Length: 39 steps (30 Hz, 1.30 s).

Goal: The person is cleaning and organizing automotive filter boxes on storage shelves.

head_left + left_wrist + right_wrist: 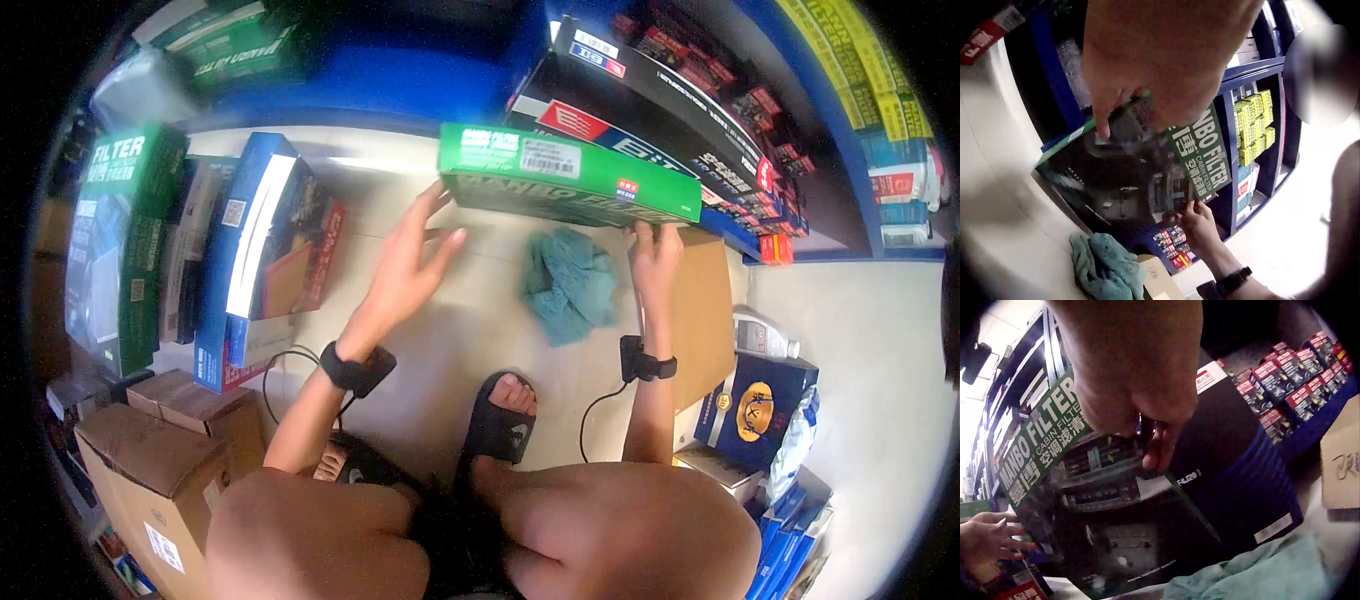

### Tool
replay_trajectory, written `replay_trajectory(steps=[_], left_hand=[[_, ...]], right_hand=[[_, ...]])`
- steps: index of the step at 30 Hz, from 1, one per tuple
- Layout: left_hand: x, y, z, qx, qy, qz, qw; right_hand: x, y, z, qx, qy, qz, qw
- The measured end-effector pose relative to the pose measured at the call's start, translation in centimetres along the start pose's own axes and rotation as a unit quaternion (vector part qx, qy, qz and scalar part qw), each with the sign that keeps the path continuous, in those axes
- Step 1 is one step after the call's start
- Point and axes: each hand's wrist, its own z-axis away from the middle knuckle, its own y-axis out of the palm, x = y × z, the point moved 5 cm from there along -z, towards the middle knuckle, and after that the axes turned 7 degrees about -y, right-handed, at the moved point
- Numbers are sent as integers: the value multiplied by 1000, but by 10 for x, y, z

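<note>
Head view: a crouching person holds a green filter box [565,175] above the floor [470,330] by a blue shelf [838,165]. The left hand [405,265] presses straight, spread fingers to one end, the right hand [655,255] grips the other, and a teal cloth [570,285] lies beneath.

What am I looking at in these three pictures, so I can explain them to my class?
No machine here: a person crouches on the floor wearing three cameras. The wide picture comes from the head, looking down; the other two come from the wrists, looking past each hand. The left hand touches one end of a green filter box with straight fingers; the right hand has its grip on the other end. A teal cloth lies on the floor beneath.
</note>
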Motion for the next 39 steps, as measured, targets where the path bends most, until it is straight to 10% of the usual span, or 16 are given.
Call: replay_trajectory(steps=[14, 31, 35, 39], left_hand=[[-15, 92, -60, 126, 115, -6, 985], [-20, 100, -51, 141, 75, -17, 987], [-18, 100, -49, 110, 82, 1, 990], [-16, 99, -45, 132, 88, -21, 987]], right_hand=[[-115, -40, 27, -35, 118, -105, 987], [-97, -41, 24, -1, 177, -58, 982], [-62, -36, 50, -156, 153, 15, 976], [-5, 1, 87, 122, -38, 221, 967]])
